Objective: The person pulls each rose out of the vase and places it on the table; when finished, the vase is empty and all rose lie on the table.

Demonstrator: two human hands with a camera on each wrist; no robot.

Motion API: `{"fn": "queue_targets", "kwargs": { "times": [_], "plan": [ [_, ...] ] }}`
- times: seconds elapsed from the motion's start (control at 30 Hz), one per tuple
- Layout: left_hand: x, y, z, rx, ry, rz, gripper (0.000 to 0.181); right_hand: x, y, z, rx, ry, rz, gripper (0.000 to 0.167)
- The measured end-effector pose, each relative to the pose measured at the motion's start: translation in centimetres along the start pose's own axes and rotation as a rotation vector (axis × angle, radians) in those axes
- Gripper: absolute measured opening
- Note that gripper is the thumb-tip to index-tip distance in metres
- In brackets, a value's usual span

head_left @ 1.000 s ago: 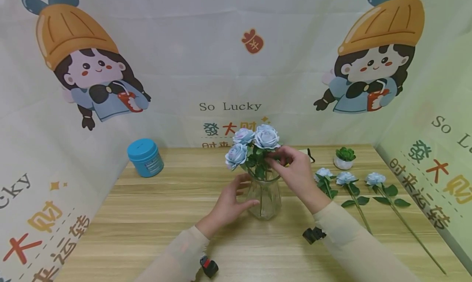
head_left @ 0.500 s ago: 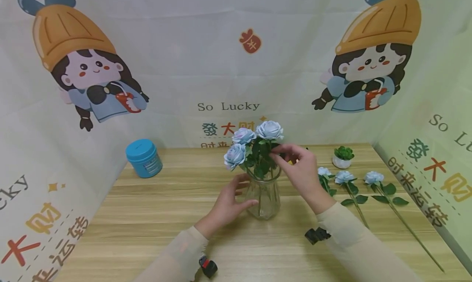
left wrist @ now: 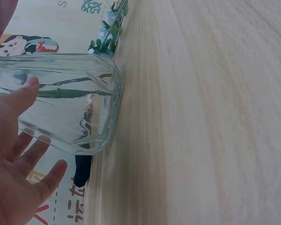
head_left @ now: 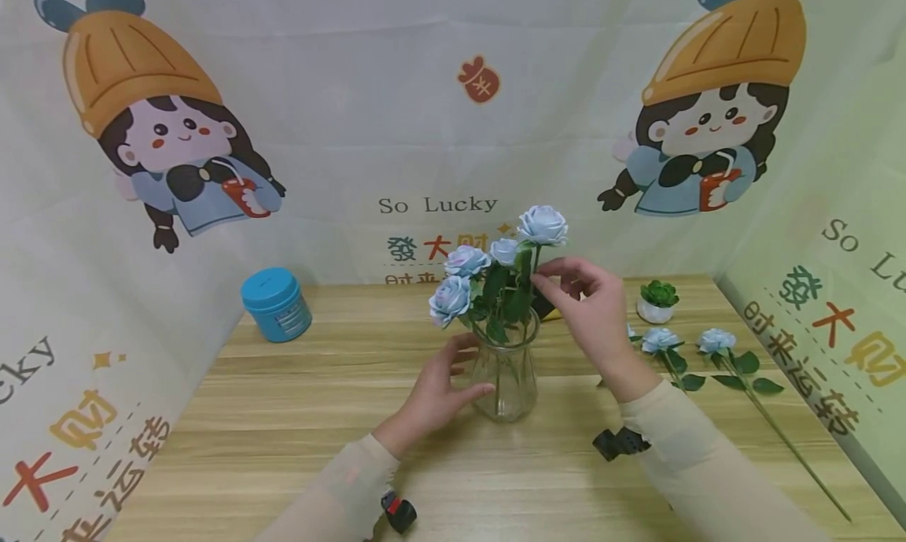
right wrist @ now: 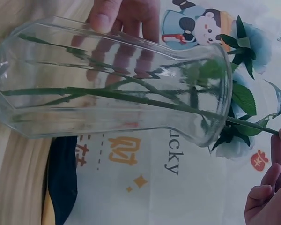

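Note:
A clear glass vase (head_left: 506,385) stands upright on the table with several light-blue roses in it. My left hand (head_left: 440,392) holds the vase loosely from the left. In the left wrist view its thumb (left wrist: 25,96) lies against the glass and the fingers spread round the far side. My right hand (head_left: 591,306) pinches the green stem of one rose (head_left: 543,226), whose bloom stands higher than the others. In the right wrist view this stem (right wrist: 178,107) runs through the mouth down inside the vase. The other roses (head_left: 451,300) lean left over the rim.
Loose roses (head_left: 717,341) lie on the table to the right, one partly hidden by my right arm. A small potted succulent (head_left: 658,302) is at the back right. A blue lidded tub (head_left: 276,304) stands back left. A dark object (head_left: 543,304) lies behind the vase.
My right hand has moved up and to the right, and the rose it pinches has risen above the rest. Another bloom behind it now shows. The left hand and vase have stayed put.

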State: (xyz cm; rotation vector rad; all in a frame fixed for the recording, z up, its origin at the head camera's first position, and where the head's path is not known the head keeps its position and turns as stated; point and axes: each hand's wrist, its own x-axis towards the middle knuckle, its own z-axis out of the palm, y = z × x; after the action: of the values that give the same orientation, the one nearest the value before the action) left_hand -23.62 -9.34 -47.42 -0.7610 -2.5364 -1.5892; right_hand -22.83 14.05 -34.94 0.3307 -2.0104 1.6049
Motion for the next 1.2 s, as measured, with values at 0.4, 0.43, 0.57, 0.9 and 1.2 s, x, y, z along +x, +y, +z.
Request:
{"fn": "queue_targets", "kwargs": {
  "times": [0.4,0.43,0.57,0.9,1.2],
  "plan": [
    [0.0,-0.1,0.0,-0.003,-0.005,-0.001,0.073,2.0,-1.1,-1.2,0.062,-0.007,-0.093,0.009],
    [0.0,-0.1,0.0,0.000,-0.007,-0.002,0.073,2.2,-1.3,-1.4,0.061,-0.005,-0.103,0.009],
    [0.0,-0.1,0.0,0.008,-0.004,0.001,0.073,2.9,-2.2,-2.0,0.052,0.006,-0.126,0.010],
    [0.0,-0.1,-0.1,0.015,-0.011,0.000,0.073,4.4,-4.2,-5.0,0.188,0.157,-0.130,0.011],
    [0.1,-0.2,0.0,0.008,-0.011,0.001,0.072,5.4,-5.4,-7.2,0.333,0.207,-0.141,0.012]
  ]
}}
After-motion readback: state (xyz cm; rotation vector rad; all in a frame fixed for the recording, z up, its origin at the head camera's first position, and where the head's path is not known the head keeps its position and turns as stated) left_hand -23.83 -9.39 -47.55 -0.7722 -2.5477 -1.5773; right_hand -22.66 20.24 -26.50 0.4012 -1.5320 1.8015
